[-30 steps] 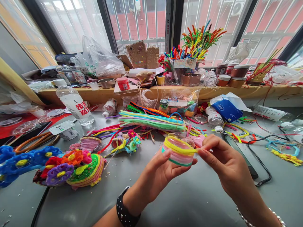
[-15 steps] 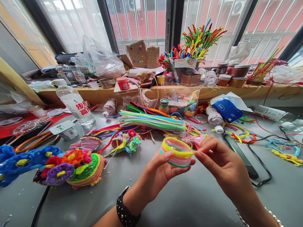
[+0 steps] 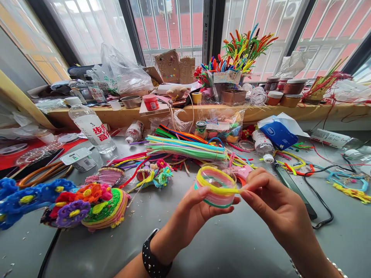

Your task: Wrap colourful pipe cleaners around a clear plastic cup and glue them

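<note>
A small clear plastic cup (image 3: 218, 198), ringed with pink, teal and yellow bands, rests in my left hand (image 3: 193, 206). The thumb presses its near left side, and the fingers support it from below and behind. Around its upper part runs a yellow pipe cleaner (image 3: 223, 190). My right hand (image 3: 269, 204) pinches the end of that yellow strand at the cup's right side, between thumb and forefinger. The cup's mouth faces up and tilts slightly toward me. Behind it on the table lies a bundle of pastel pipe cleaners (image 3: 185, 148).
At left are fuzzy flowers (image 3: 72, 212), a striped green-and-yellow piece (image 3: 107, 208) and an upright water bottle (image 3: 91, 127). A pink glue gun (image 3: 242, 171) lies behind my right hand. To the right are a blue tissue pack (image 3: 278, 131) and a black cable (image 3: 326, 220).
The cup has turned and dipped very slightly in my left hand. My right hand has shifted a little to the right and down, still pinching the yellow strand.
</note>
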Demonstrator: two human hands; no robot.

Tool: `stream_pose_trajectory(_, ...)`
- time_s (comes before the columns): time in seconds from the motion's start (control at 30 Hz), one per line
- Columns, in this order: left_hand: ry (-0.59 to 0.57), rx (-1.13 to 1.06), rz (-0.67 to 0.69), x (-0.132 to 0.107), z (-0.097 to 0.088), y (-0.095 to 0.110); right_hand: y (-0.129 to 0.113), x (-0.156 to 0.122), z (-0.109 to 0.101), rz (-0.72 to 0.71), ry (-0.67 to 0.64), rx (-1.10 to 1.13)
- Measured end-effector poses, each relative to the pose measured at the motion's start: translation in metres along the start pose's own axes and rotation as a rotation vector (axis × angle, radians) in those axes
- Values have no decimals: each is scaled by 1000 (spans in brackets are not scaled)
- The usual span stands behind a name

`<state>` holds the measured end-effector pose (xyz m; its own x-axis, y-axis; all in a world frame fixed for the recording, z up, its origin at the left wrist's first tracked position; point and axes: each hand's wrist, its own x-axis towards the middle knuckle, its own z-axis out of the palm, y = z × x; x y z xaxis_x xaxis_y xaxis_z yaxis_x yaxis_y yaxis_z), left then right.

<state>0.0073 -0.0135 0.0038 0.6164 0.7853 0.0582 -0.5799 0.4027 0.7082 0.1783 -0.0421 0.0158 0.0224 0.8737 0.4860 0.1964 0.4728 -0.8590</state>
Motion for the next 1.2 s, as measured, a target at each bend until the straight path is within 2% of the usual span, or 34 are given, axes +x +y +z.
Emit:
stream_pose_trajectory(0.37,-78,86,75,-3,4,4,-12,-3,-2,-113,-25,-21)
stream_pose_trajectory(0.83,-63,122,42,-6,7,5,-14,-4,-8,-104,-64,-49)
stream_pose_trajectory(1.03,-95,139,33,-5,6,5,-12,0,-11,-57,-124,-30)
stream_pose_trajectory(1.2,-108,163,5,-3,8,6,-10,2,-14,-18,-123,7)
